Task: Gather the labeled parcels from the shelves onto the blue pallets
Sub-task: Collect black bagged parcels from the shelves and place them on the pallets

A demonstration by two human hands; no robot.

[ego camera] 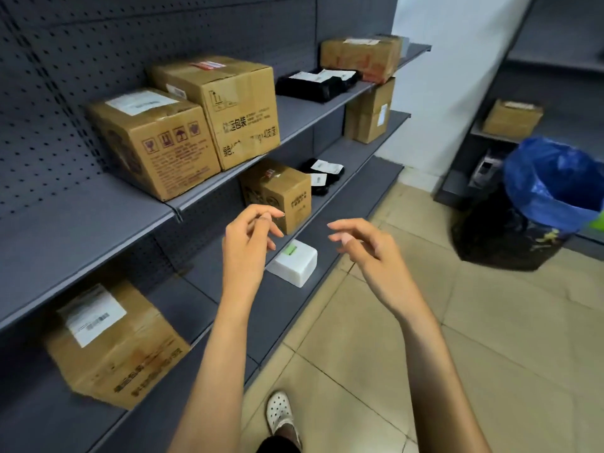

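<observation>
Both my hands reach toward the grey shelving unit and hold nothing. My left hand (pixel 250 238) hovers with loosely curled fingers in front of a small cardboard box (pixel 277 192) on the middle shelf. My right hand (pixel 361 245) hangs beside it over the shelf edge, fingers relaxed. A white foam parcel (pixel 292 266) with a green label lies on the bottom shelf between and below my hands. Two large labeled cartons (pixel 153 142) (pixel 228 109) stand side by side on the upper shelf. Another labeled carton (pixel 111 341) sits at the lower left. No blue pallet is in view.
Black bagged parcels (pixel 318 81) (pixel 322 174) with white labels lie farther along the shelves, beside more cartons (pixel 361 57) (pixel 369 114). A bin with a blue liner (pixel 552 184) stands on the tiled floor to the right. A second shelf unit holds a carton (pixel 511 117).
</observation>
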